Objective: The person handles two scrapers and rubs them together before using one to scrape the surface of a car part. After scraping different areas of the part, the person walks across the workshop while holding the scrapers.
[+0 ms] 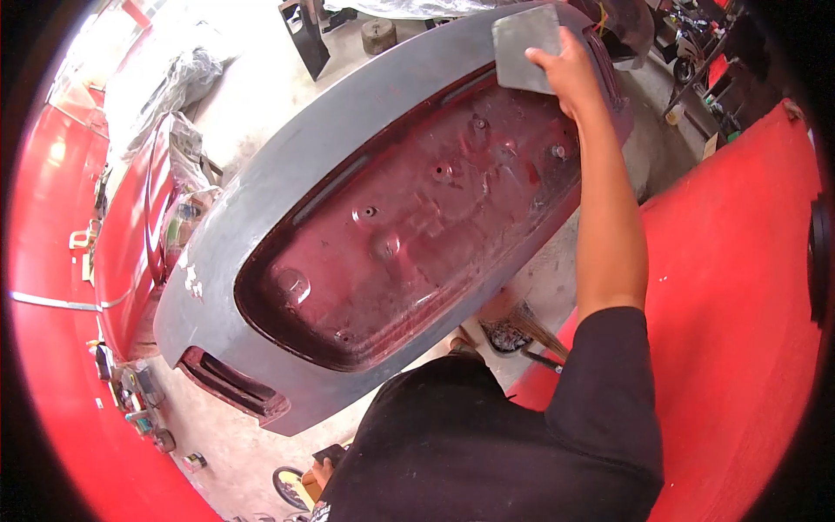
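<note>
The right hand [570, 74] closes its fingers on a grey sanding sheet [524, 48], pressed flat on the far grey rim of the car body panel [261, 217]. The left hand is out of view. Pushed at that reach, the sheet could slip off the rim.

Body panel [261, 209]: matt grey sanded rim, scuffed dark-red metal recess; sanding sheet [524, 48]: matt grey, rough; neighbouring car panels [739, 287]: glossy red.

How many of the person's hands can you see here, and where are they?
1 clearly. The right hand is stretched out to the far end of the grey car panel, pressing a grey sanding sheet against it. The left hand is hidden, probably below the dark shirt.
</note>
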Action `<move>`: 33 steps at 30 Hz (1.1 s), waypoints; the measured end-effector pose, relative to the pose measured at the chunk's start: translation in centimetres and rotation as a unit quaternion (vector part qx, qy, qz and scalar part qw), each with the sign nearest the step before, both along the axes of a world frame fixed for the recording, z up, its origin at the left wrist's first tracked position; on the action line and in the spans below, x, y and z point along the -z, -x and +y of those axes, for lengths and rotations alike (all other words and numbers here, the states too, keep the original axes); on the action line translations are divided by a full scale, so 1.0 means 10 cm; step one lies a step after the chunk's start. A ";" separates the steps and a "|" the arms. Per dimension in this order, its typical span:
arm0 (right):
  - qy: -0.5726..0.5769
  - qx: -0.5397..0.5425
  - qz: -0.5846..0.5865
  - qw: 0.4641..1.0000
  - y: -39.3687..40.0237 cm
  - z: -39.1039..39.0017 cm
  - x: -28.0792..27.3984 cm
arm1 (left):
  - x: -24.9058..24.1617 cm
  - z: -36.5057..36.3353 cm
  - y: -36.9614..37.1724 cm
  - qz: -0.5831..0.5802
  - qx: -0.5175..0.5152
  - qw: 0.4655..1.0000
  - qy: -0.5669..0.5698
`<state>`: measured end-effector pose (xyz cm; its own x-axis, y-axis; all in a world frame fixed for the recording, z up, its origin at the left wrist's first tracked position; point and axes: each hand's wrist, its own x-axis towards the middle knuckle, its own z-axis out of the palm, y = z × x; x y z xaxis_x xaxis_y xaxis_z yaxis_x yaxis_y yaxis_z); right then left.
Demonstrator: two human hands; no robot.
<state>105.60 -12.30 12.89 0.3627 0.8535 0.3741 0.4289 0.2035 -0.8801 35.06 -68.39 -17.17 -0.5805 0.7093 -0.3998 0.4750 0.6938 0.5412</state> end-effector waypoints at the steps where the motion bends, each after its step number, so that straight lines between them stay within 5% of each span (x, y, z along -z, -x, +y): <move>1: -0.001 0.022 0.047 0.999 -0.02 -0.04 0.00 | 0.06 0.01 0.02 -0.053 -0.062 0.996 -0.044; 3: 0.020 -0.006 0.047 0.999 0.12 -0.10 -0.03 | 0.09 0.04 -0.03 -0.109 -0.129 0.981 -0.091; 5: 0.011 -0.055 -0.007 0.998 0.40 -0.17 -0.02 | -0.26 0.21 -0.27 -0.017 -0.015 1.000 -0.014; 8: -0.026 -0.064 -0.078 0.995 0.62 -0.27 -0.07 | 0.34 -0.14 0.22 -0.141 -0.029 0.985 -0.090; 9: -0.026 -0.065 -0.077 0.995 0.56 -0.26 -0.05 | 0.08 0.01 0.03 -0.048 -0.014 0.998 -0.024; 12: -0.023 -0.076 0.037 0.996 0.48 -0.24 -0.07 | 0.19 -0.01 0.01 -0.089 -0.067 0.990 -0.082; 15: -0.066 -0.078 -0.105 0.989 0.80 -0.40 -0.04 | -0.55 0.37 -0.52 -0.016 -0.022 0.997 0.066; 19: -0.056 -0.082 -0.014 0.995 0.51 -0.26 0.06 | 0.49 -0.17 0.25 -0.132 -0.022 0.988 -0.075; 23: -0.114 0.022 -0.158 0.981 0.57 -0.35 0.16 | 0.45 -0.17 0.27 -0.124 -0.034 0.991 -0.035; 25: -0.041 -0.101 0.017 0.994 0.51 -0.43 0.17 | 0.39 -0.08 0.20 -0.128 -0.029 0.990 -0.050; 29: -0.052 -0.073 0.054 0.995 0.63 -0.47 0.25 | 0.32 0.13 0.15 -0.086 -0.048 0.995 -0.019; 32: -0.057 -0.104 -0.023 0.993 0.70 -0.58 0.21 | 0.05 0.31 0.02 -0.010 0.002 1.000 -0.020; 33: -0.037 -0.112 0.068 0.991 0.67 -0.55 0.24 | -0.06 0.39 -0.05 -0.010 -0.004 1.000 -0.008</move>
